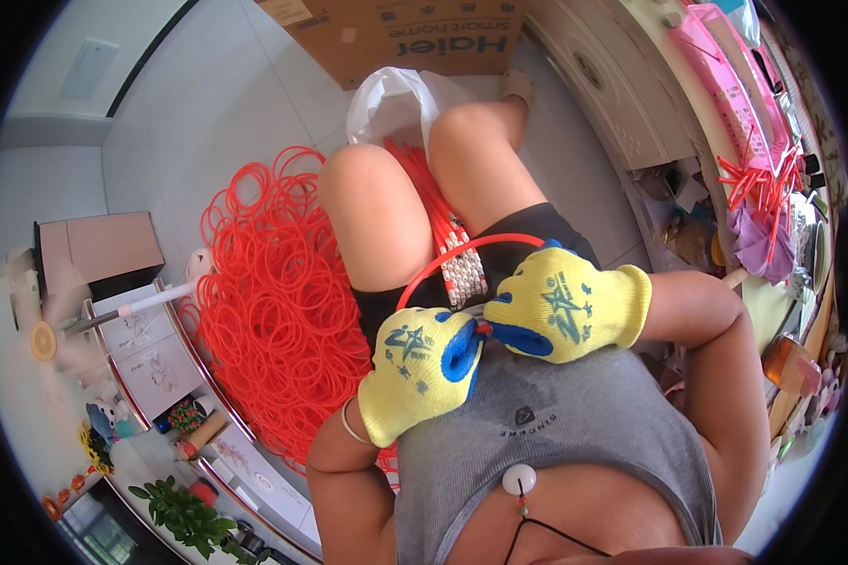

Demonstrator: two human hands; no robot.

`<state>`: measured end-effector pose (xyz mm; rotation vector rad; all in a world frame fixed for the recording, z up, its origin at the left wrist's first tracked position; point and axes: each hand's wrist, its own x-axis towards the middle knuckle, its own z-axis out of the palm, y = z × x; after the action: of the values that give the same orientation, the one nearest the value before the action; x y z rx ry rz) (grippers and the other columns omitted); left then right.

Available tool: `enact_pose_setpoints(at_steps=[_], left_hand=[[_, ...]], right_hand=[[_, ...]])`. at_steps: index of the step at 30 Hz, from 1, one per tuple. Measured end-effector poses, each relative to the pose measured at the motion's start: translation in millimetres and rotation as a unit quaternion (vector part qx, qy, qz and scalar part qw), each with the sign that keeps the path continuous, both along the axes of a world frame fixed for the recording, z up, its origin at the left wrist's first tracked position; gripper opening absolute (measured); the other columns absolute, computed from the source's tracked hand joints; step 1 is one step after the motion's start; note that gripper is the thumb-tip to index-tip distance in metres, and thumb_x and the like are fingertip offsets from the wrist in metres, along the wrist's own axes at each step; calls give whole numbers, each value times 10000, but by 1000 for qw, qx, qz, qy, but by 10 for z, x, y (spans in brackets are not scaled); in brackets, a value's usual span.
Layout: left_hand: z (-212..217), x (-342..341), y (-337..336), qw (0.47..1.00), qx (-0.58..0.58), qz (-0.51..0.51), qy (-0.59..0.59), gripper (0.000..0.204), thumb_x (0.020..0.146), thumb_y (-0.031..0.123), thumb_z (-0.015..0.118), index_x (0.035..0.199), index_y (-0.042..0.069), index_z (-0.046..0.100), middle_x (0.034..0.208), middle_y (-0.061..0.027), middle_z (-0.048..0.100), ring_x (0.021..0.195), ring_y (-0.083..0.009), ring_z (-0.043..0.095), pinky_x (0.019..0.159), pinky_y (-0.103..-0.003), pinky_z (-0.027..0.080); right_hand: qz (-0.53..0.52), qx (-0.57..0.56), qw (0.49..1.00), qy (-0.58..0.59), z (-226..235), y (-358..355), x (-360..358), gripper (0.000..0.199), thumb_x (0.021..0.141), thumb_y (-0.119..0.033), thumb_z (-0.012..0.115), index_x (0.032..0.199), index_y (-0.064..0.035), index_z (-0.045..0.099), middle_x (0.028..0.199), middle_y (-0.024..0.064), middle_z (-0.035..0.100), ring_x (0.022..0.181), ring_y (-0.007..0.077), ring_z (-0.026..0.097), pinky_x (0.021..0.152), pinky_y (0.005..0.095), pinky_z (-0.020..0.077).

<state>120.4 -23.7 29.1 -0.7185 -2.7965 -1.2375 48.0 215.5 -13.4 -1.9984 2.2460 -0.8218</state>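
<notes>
Wearing yellow gloves, both hands, left hand [422, 369] and right hand [561, 306], pinched the ends of one red ring [462, 249] above the lap, right of the ring pile [278, 301] on the floor.

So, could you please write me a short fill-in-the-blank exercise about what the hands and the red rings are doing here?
1. Both hands wear ____ gloves with blue palms.
2. The left hand and right hand hold the ends of one red ____ that arcs over the lap.
3. The pile of red rings lies on the floor to the person's ____.

Missing words: yellow; tube; left
</notes>
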Motion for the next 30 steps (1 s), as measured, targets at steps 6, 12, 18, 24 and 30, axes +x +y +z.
enact_pose_setpoints(at_steps=[6,12,18,24,30], left_hand=[[156,29,-70,998,-15,25,-63,146,766,68,760,909,52,732,746,-125,650,665,-344,628,612,-434,486],[26,102,-58,999,-8,-15,-34,163,747,83,771,904,58,734,687,-102,618,576,-320,597,539,-427,456],[25,141,-45,998,-42,-32,-44,166,743,66,762,907,53,735,726,-104,648,613,-318,623,562,-431,475],[377,297,-289,992,-53,111,-9,215,768,32,778,978,11,739,893,-130,720,722,-286,675,657,-416,522],[246,986,-1528,879,-209,420,-87,263,872,125,731,1082,-32,706,984,-221,708,896,-394,666,820,-463,529]], right_hand=[[3,-21,985,-170,174,28,-209,433,843,-303,739,1211,-79,691,954,106,718,787,275,706,707,384,560],[2,-41,984,-171,156,-49,-74,407,860,-326,723,1183,-79,692,872,88,697,743,277,694,657,386,542],[1,-18,983,-181,154,-42,-33,413,849,-315,728,1191,-88,691,815,82,686,697,278,683,611,398,530],[27,-77,973,-217,544,-253,-471,479,835,-237,747,1275,-75,646,1067,158,662,989,334,656,809,432,527],[-155,51,986,26,-536,-245,-1047,426,862,-251,715,1275,-161,668,1217,92,655,1141,318,610,998,423,463]])
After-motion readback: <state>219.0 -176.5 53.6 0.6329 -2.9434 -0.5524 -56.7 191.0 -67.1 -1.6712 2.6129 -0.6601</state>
